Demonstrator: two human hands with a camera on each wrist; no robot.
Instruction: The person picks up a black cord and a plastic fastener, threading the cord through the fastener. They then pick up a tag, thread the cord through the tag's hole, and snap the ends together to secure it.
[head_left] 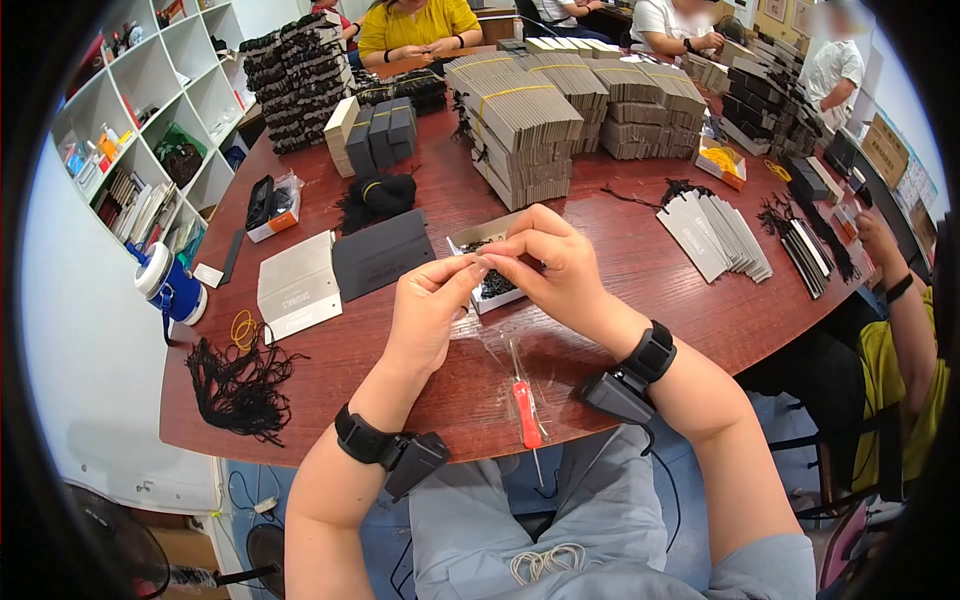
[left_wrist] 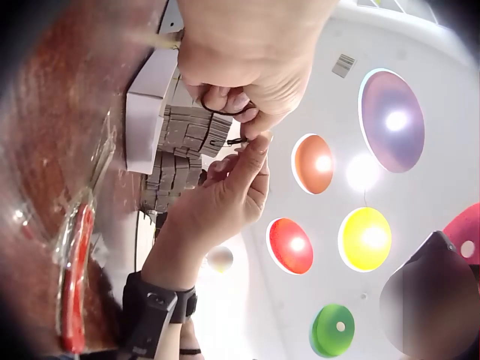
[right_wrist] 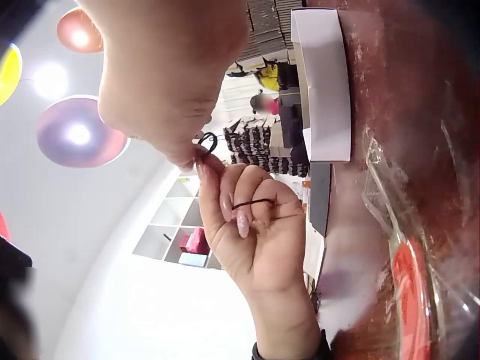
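Observation:
Above the table, my left hand (head_left: 425, 300) and right hand (head_left: 555, 265) meet fingertip to fingertip. Both pinch a thin black cord (right_wrist: 209, 142), which forms a small loop at the fingertips in the right wrist view. A length of this dark cord also crosses the curled fingers of my left hand in both wrist views. Just behind and below the hands stands a small white box (right_wrist: 326, 90) with many tiny black pieces (head_left: 495, 284) in it. Nearer my body lies a red-handled tool (head_left: 525, 410) on clear plastic, its thin metal shaft reaching past the table edge.
Beside the left hand lie a light card folder (head_left: 298, 285) and a dark one (head_left: 385, 255). Black cords (head_left: 240, 390) are bunched at front left. Banded grey stacks (head_left: 515, 110) rise behind; grey tags (head_left: 710, 235) fan out at right. Other people sit around the table.

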